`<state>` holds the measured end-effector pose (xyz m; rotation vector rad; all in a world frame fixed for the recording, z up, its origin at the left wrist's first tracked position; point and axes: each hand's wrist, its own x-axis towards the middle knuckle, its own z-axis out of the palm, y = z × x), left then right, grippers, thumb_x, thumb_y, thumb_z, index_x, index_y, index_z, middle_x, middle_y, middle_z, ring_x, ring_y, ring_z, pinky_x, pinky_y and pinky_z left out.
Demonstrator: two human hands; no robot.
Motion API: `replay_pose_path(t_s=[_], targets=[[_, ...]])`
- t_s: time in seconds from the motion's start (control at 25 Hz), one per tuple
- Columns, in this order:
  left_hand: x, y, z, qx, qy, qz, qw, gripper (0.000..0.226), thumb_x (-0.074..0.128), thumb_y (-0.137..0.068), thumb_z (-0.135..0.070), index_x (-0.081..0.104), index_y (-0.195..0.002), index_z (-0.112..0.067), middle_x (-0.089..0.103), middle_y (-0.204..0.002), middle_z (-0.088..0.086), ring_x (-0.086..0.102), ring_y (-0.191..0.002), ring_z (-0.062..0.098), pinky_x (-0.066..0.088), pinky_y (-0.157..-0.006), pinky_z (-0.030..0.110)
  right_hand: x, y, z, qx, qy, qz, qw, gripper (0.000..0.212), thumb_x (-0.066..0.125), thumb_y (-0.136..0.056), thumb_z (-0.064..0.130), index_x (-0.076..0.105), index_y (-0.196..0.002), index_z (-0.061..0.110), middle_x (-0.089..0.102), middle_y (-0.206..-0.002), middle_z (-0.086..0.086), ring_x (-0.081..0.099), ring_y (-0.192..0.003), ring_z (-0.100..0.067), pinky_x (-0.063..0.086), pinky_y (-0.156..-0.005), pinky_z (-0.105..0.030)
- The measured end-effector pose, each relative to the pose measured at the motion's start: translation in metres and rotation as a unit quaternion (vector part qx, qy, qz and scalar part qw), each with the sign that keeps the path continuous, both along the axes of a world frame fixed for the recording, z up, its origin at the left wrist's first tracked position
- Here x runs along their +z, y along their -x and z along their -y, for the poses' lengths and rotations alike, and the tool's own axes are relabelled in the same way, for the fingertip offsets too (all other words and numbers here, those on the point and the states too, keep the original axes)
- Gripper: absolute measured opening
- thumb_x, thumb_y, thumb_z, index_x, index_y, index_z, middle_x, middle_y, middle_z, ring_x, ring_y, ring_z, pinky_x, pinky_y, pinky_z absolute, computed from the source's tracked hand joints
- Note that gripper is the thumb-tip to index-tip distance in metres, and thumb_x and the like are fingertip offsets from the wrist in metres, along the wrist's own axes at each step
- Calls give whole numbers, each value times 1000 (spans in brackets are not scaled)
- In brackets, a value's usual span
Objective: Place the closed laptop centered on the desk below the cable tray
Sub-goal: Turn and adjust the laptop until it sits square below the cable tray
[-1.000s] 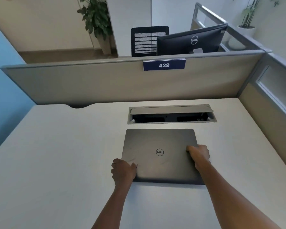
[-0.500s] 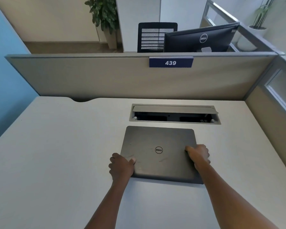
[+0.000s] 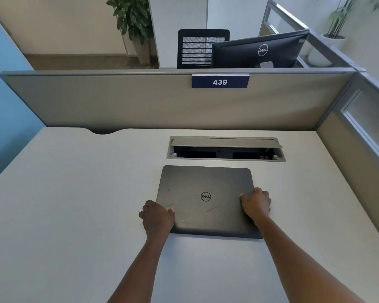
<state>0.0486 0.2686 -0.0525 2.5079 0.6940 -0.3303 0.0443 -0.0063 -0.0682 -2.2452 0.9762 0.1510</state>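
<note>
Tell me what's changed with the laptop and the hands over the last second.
Little visibly changed. The laptop stays closed and flat on the desk, just below the cable tray; any shift looks like head camera motion. The left hand still grips its left edge and the right hand its right edge; nothing was let go.

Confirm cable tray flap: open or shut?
Open. The cable tray flap is tilted up, exposing the dark recess beneath, just beyond the closed laptop.

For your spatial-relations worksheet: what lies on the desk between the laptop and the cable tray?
Nothing. In the head view, only a narrow bare strip of desk separates the laptop from the cable tray.
</note>
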Motion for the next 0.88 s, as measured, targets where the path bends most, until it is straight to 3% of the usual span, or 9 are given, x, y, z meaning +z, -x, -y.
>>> replay_pose_path(t_s=[0.24,0.4,0.6,0.76,0.88], targets=[[1,6,1,1,-3,2,1000,71,70,-86,-42,37,-129,4,48,-132,21,44,-124,39,48,-91,45,-3,20,-10,71,40,1,997,64,52,-101,33,29,-151,2,36,-150,-21,36,-135,-41,37,-110,-51],[-2,16,3,-7,-28,28,999,65,66,-88,-45,42,-124,3,51,-126,21,49,-116,39,48,-90,44,-10,43,-28,111,125,16,986,66,42,-104,29,16,-156,-2,28,-159,-20,33,-142,-38,33,-114,-49],[-4,30,8,36,-9,52,998,59,68,-87,-35,44,-123,4,48,-127,23,46,-118,42,47,-91,46,-19,64,-37,152,164,-12,975,68,30,-106,34,4,-160,1,-1,-169,-18,4,-157,-34,8,-127,-48],[1,43,23,201,110,91,969,63,72,-78,-20,41,-129,1,41,-135,24,41,-121,44,44,-95,50,-26,73,-41,189,200,-11,961,66,26,-107,35,5,-160,2,-3,-170,-17,-3,-158,-33,1,-128,-47],[3,56,40,337,284,61,896,55,72,-80,-20,46,-124,1,47,-134,26,49,-119,43,49,-94,49,-26,71,-40,216,212,-4,953,64,26,-107,31,6,-160,2,-1,-170,-17,-4,-158,-32,0,-128,-45]])
